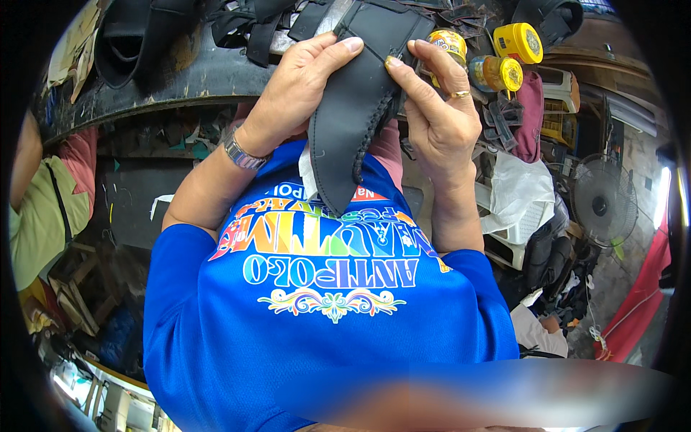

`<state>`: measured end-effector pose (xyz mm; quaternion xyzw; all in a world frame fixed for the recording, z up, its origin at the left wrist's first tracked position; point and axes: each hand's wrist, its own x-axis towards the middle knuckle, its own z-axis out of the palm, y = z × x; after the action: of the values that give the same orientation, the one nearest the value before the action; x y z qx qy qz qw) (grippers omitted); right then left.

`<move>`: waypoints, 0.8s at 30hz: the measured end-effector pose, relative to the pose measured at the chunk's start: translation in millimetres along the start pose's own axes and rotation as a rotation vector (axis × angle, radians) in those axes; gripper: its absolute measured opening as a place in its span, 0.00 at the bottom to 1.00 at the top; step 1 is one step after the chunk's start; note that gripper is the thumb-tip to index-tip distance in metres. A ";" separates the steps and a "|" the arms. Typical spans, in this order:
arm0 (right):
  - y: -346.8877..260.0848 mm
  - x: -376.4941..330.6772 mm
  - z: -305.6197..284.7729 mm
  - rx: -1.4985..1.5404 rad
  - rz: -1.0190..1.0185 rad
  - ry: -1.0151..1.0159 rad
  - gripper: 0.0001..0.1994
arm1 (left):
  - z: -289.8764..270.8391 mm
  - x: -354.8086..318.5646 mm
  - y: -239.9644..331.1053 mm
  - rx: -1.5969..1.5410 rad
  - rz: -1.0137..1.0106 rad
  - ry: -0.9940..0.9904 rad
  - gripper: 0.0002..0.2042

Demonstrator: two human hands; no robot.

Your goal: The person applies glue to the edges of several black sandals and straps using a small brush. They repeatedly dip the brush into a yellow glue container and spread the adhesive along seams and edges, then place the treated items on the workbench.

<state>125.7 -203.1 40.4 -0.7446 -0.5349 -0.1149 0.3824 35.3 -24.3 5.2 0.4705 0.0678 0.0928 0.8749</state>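
Observation:
A black leather shoe upper (pixel 344 137) hangs in front of my chest, with a plain row of stitches along its left edge and a thick braided seam down its right edge. My left hand (pixel 306 79) pinches it near the top left, the thumb flat on the leather; a metal watch (pixel 243 150) circles that wrist. My right hand (pixel 443 108), with a gold ring, has its fingertips bent together at the upper right edge beside the seam. Whether a thread or small tool sits between those fingertips is too fine to tell. The upper's pointed lower end reaches over my blue shirt (pixel 338 353).
Beyond my hands a dark worktable (pixel 155 108) carries black leather pieces. Yellow-lidded jars (pixel 497 73) and a yellow tub (pixel 518 45) stand right of my hands. Farther right are a white plastic chair (pixel 515 230) and a fan (pixel 603 201). A person in a light green garment (pixel 47 223) is at the left.

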 end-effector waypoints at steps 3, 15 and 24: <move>1.5 1.2 -4.4 -0.072 -0.046 -0.035 0.24 | -0.5 -0.4 0.1 0.010 -0.007 0.002 0.13; 7.8 8.2 -12.9 -0.188 -0.292 -0.153 0.26 | -5.0 -0.6 -2.9 0.013 -0.023 -0.009 0.14; 7.0 15.0 -10.7 0.010 -0.163 -0.029 0.20 | -7.3 2.8 6.1 0.045 -0.036 -0.031 0.14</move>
<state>140.5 -200.9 53.3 -0.6983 -0.5996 -0.1322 0.3679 35.9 -14.4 6.1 0.4901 0.0646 0.0684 0.8666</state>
